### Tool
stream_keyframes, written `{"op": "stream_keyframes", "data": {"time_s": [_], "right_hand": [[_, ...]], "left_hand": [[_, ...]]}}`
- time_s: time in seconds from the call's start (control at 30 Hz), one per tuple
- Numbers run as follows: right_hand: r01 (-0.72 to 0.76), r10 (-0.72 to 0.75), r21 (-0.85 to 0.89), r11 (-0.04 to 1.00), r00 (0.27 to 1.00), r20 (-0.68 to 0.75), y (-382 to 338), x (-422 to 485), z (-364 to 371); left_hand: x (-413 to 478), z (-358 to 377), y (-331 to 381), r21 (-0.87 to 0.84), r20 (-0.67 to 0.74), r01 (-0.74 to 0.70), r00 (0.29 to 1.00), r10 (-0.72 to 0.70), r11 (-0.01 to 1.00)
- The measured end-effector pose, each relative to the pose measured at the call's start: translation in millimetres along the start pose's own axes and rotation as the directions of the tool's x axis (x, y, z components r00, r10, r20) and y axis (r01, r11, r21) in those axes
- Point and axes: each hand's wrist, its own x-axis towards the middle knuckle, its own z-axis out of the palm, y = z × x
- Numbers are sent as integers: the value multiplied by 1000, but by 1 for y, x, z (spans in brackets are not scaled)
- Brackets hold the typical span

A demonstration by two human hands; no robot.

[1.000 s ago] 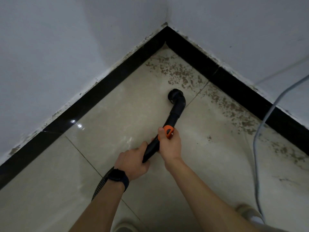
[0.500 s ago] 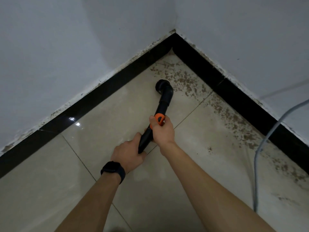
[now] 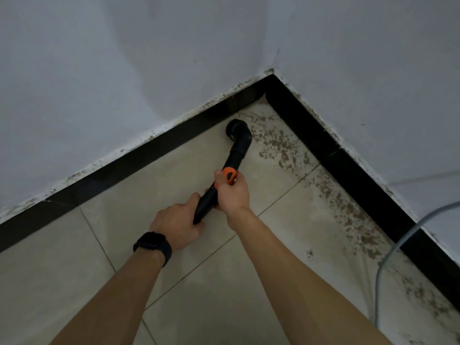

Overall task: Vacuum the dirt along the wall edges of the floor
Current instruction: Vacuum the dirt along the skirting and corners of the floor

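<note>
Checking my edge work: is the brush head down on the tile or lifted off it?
Down, it seems: the brush head meets the floor tile right beside the black skirting, with no gap showing under it.

Bare forearms (image 3: 293, 275) — a black watch (image 3: 152, 242) strapped round the left wrist

Looks like the corner of an ordinary indoor room, a house or flat I'd say, though I can't tell which room. Two plain white painted walls (image 3: 99, 83) meet above a glossy black skirting strip (image 3: 139, 158), and the floor is big pale beige tiles (image 3: 154, 185) with thin grout lines. Brown dirt (image 3: 278, 143) along the right-hand edge, grimy smudges on top of the skirting, a grey cable (image 3: 377, 282) trailing onto the floor and a black vacuum wand (image 3: 235, 155) with an orange button all say household clean-up rather than a shop or lab.
</note>
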Motion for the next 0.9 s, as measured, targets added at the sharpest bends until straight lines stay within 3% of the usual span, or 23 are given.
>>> {"op": "stream_keyframes", "data": {"time_s": [0.47,0.9], "right_hand": [[-35,38,72,997,998,-40,-19,34,19],[-46,62,120,992,989,-137,-36,65,9]], "left_hand": [[49,-39,-17,201,25,-91,996,88,975],[93,-54,-12,249,53,-168,986,160,954]]}}
